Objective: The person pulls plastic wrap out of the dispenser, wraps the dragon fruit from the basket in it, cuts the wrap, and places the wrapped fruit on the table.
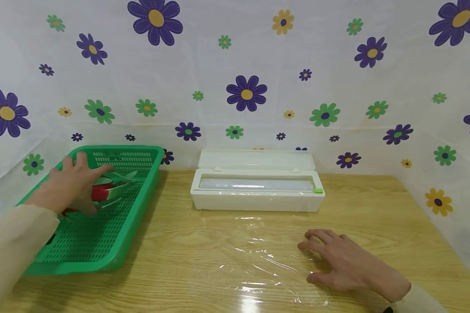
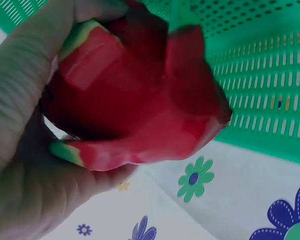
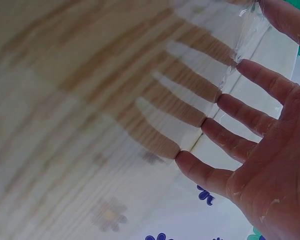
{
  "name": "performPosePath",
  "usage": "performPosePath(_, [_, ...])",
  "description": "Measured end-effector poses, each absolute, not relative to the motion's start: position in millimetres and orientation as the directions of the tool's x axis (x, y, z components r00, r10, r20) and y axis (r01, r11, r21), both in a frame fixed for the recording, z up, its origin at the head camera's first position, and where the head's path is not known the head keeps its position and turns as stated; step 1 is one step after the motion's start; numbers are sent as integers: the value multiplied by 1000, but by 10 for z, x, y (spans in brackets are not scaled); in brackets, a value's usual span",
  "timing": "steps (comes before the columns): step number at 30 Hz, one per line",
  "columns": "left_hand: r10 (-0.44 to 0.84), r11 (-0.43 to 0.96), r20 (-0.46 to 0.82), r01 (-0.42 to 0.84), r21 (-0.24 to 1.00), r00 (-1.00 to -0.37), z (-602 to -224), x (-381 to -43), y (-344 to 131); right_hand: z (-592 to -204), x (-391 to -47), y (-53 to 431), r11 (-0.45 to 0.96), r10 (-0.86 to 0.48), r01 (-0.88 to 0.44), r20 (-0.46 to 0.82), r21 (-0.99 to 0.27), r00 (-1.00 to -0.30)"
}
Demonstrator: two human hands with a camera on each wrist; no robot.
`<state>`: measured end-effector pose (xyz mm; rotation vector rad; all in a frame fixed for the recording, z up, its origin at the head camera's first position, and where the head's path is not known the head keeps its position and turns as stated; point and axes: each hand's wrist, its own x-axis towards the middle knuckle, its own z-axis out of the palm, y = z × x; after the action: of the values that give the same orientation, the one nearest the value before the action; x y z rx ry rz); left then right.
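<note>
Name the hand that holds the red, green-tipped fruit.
The left hand: it grips the red, green-tipped fruit at the green plastic basket, whereas the outspread right hand holds nothing.

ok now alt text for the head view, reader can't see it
The left hand grips a red fruit in a green basket; the right hand is by clear film on a table; an open white box stands behind.
</note>
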<state>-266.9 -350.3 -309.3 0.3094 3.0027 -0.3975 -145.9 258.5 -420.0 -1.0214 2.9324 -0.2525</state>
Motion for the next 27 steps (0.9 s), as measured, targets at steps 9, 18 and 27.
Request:
performPosePath(9, [333,899,42,303,-315,-942,-2959,-2531,-3488,-4229,-1456,2579,779,-609,-596,-9,-196,-793])
performPosePath(18, [343,903,108,296,-311,-933,-2854,-2412,-3503,-4217,-1457,2586,776,-614,-605,8,-179,-790])
performPosePath(27, [420,876,193,341,-341,-886,-2812,-2320,-3506,-4219,-1474,2590,777,-612,-603,8,-179,-791])
